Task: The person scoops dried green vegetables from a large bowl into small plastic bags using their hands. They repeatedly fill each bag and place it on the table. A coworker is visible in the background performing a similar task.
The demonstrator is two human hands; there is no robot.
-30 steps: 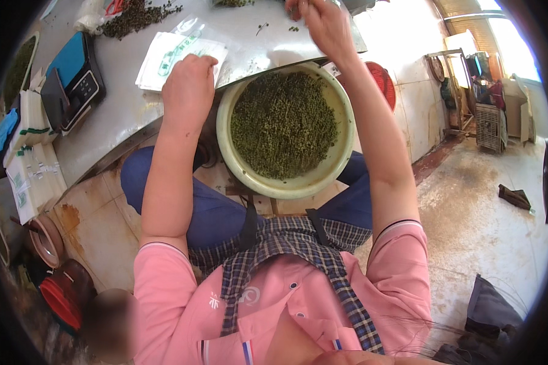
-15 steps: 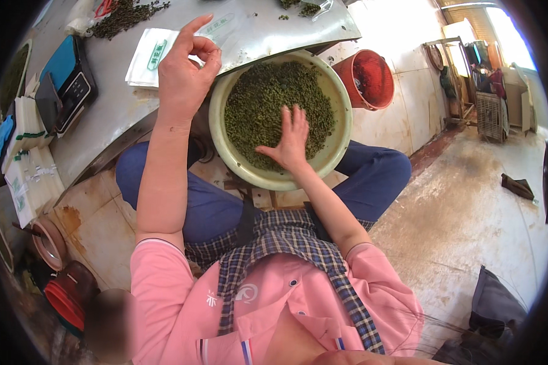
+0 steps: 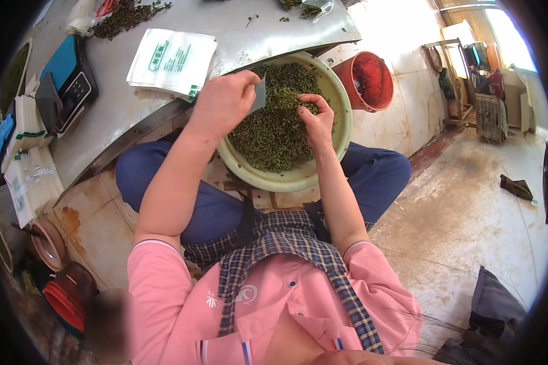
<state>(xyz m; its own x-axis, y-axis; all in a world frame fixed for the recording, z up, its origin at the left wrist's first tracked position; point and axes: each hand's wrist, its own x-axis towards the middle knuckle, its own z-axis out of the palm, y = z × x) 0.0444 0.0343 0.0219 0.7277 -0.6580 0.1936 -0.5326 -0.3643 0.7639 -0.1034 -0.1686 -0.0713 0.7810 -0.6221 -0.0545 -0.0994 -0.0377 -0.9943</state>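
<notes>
My left hand (image 3: 224, 102) pinches a small clear plastic bag (image 3: 259, 96) over the basin, its fingers closed at the bag's edge. Close by on the right, my right hand (image 3: 318, 123) is closed around a clump of green peppercorns (image 3: 284, 100), which hangs at the fingertips beside the bag. Below both hands, a pale green round basin (image 3: 344, 125) holds a heap of loose green peppercorns (image 3: 268, 146). A stack of printed clear and white bags (image 3: 175, 61) lies on the metal table, just beyond my left hand.
The metal table (image 3: 237, 39) borders the basin on the far left. On it are a scale (image 3: 78, 88) and dark stems (image 3: 125, 17). A red bucket (image 3: 365, 79) stands right of the basin. More bag bundles (image 3: 33, 176) sit at the left.
My left hand has come down from above the bag stack to the basin, now holding a bag. My right hand has gone from lying spread on the peppercorns to gripping a lifted clump.
</notes>
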